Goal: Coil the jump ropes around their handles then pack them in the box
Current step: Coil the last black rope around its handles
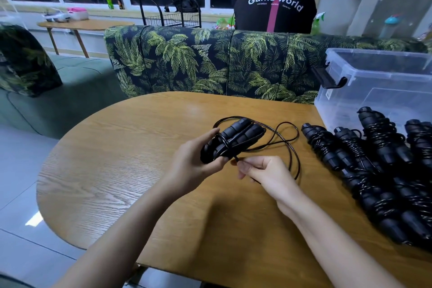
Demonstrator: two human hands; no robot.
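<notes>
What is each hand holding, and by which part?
The left hand grips the paired handles at their near ends; the right hand pinches the loose cord beside them.

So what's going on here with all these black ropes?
A person is winding up a jump rope. Their left hand grips its two black handles held side by side, while the right hand pinches the cord just below them. The rest of the cord is looped loosely over the wooden table. A pile of coiled ropes lies to the right, beside a clear plastic box.
</notes>
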